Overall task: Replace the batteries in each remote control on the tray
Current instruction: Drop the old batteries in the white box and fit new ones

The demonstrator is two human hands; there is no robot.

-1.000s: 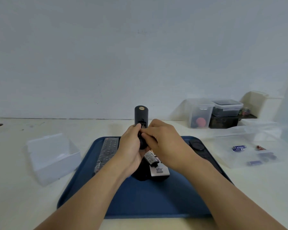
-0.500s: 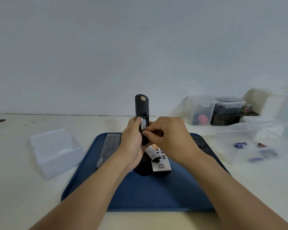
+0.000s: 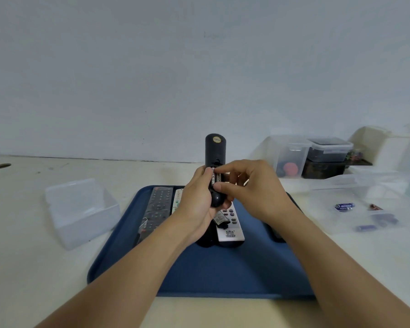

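My left hand [image 3: 197, 204] grips a black remote [image 3: 215, 150], held upright above the blue tray [image 3: 223, 275] with its open battery bay facing me. Batteries [image 3: 215, 178] show in the bay. The thumb and forefinger of my right hand [image 3: 253, 192] pinch at a battery there. On the tray lie a dark remote in a clear sleeve [image 3: 156, 207], a white remote [image 3: 230, 226] with a battery cover [image 3: 220, 220] lying on it, and a slim pale remote [image 3: 176, 200] partly hidden by my hand.
An open clear plastic box [image 3: 81, 209] sits left of the tray. To the right, a clear container [image 3: 355, 209] holds loose batteries [image 3: 344, 206]. Stacked storage boxes [image 3: 317, 157] stand against the back wall at right. A hole [image 3: 1, 166] marks the table's far left.
The black remote has been raised higher in my left hand. My right hand has shifted from covering the bay to pinching a battery, with its fingers spread.
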